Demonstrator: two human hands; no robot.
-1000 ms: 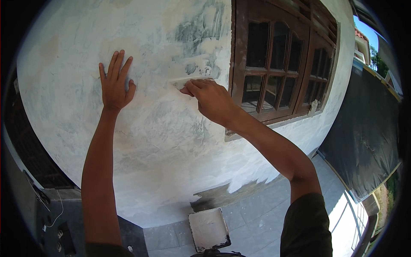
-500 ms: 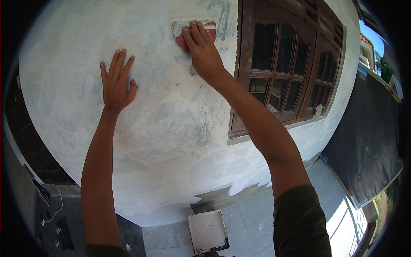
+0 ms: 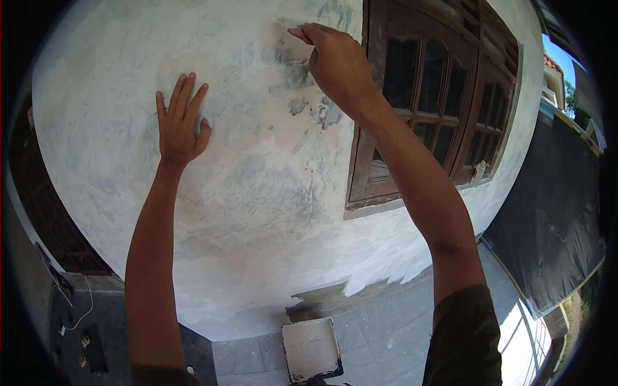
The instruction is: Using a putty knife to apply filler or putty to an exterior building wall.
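Observation:
My right hand (image 3: 341, 61) is closed around a red scraper (image 3: 299, 33), seen nearly edge-on against the upper part of a patchy white and grey wall (image 3: 238, 161). Most of the scraper is hidden behind my fingers. Just below it the wall shows a dark smeared patch. My left hand (image 3: 182, 122) lies flat on the same wall, further left, fingers spread and holding nothing.
A brown wooden window (image 3: 418, 119) with dark panes is set in the wall at right. On the floor below stands a shallow tray (image 3: 312, 347) of whitish paste. Black sheeting (image 3: 547, 206) hangs at far right. A white cable (image 3: 87, 309) lies at lower left.
My right hand has shifted right and turned, so the scraper now shows edge-on instead of flat, uncovering a dark smeared patch. My left hand stays on its spot on the wall.

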